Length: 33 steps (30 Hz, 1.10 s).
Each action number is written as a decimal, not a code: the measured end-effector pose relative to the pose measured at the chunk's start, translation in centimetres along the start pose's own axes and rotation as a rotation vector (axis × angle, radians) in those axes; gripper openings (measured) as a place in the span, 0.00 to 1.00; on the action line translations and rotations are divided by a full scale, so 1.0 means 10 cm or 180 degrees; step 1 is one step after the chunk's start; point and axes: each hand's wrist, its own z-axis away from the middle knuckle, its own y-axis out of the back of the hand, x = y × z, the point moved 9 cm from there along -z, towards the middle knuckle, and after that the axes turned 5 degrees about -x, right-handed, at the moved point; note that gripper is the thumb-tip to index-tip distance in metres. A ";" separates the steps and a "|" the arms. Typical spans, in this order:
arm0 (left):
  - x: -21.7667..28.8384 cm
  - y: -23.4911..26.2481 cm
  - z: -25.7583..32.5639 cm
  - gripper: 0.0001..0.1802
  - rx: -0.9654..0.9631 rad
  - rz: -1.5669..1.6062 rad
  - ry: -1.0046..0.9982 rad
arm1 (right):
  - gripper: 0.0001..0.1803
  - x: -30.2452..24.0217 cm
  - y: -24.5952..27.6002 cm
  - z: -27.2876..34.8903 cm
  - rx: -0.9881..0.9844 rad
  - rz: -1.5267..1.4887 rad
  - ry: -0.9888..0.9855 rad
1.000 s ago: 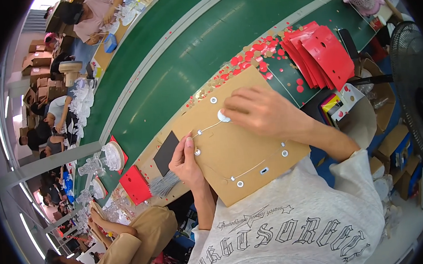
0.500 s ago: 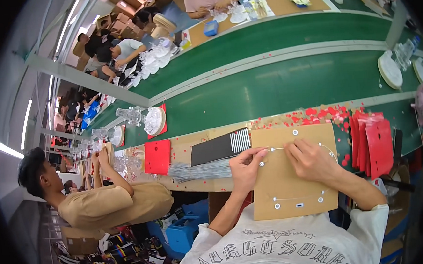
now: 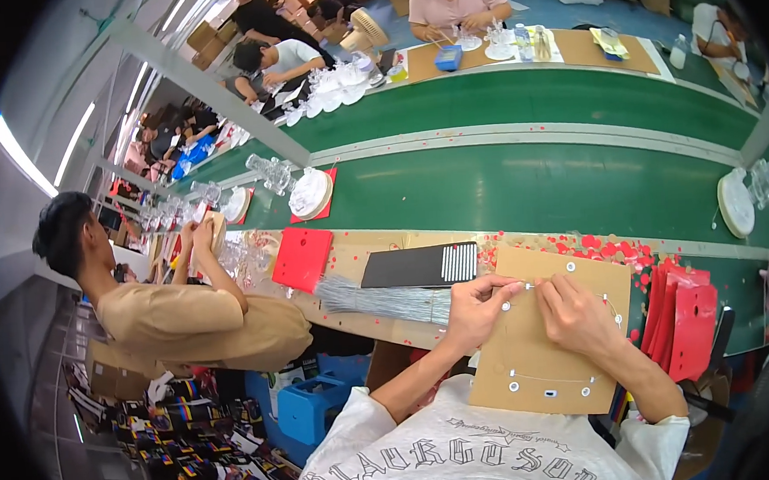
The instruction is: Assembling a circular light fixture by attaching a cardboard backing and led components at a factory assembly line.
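A brown cardboard panel [image 3: 541, 345] leans tilted against my shirt and the table edge, with small white-rimmed holes and a thin pale wire [image 3: 553, 377] strung near its lower part. At its upper part, my left hand [image 3: 479, 312] pinches a thin wire between thumb and forefinger. Right beside it, my right hand [image 3: 579, 318] is closed with bent fingers over the same wire; its fingertips are partly hidden. A small white clip [image 3: 529, 287] shows between the two hands. Another stretch of wire runs down the panel's right side.
Left of the panel lie a bundle of grey wires [image 3: 379, 302], a black striped card [image 3: 417, 266] and red panels [image 3: 302, 258]. More red panels [image 3: 680, 319] stand at right, near scattered red discs [image 3: 609, 248]. A co-worker [image 3: 178, 314] sits left; a green conveyor [image 3: 486, 172] runs behind.
The view has shifted, so the surroundings sit lower and farther right. The panel is tilted more. My two hands have come closer together along the wire.
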 end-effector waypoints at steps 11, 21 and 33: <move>1.10 0.11 0.33 0.08 0.0925 -0.2367 -0.2130 | 0.24 0.31 0.25 0.54 0.0452 -0.0713 -0.2162; 1.00 -0.01 0.25 0.07 0.0021 -0.2473 -0.2144 | 0.17 -0.03 0.15 1.61 0.1305 -0.2004 -0.4304; 1.12 0.12 0.53 0.06 0.0481 -0.2373 -0.2845 | 0.26 -0.14 0.21 1.23 0.0920 -0.2227 -0.3705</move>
